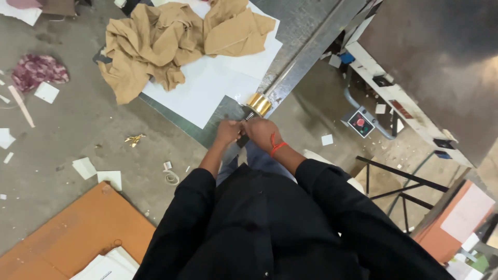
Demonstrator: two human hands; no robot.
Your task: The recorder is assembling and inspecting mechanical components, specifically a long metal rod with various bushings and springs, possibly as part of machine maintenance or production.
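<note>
My left hand [229, 130] and my right hand [261, 131] meet in front of me, at the near corner of a metal table [306, 36]. Both close around a small dark tool [245, 124] with a short metal tip. A shiny gold roll [258, 104] stands on the table corner just beyond the fingers. A red thread band [277, 146] circles my right wrist. My black sleeves hide the forearms. White sheets [207, 85] lie on the table with crumpled tan cloth [155, 41] on top.
Paper scraps [85, 167] and a patterned maroon cloth [39, 70] litter the concrete floor at left. An orange board [78, 233] lies at lower left. A grey box with a red button [359, 123] sits by a white machine frame [399, 98] at right. Black metal bars [399, 181] stand nearby.
</note>
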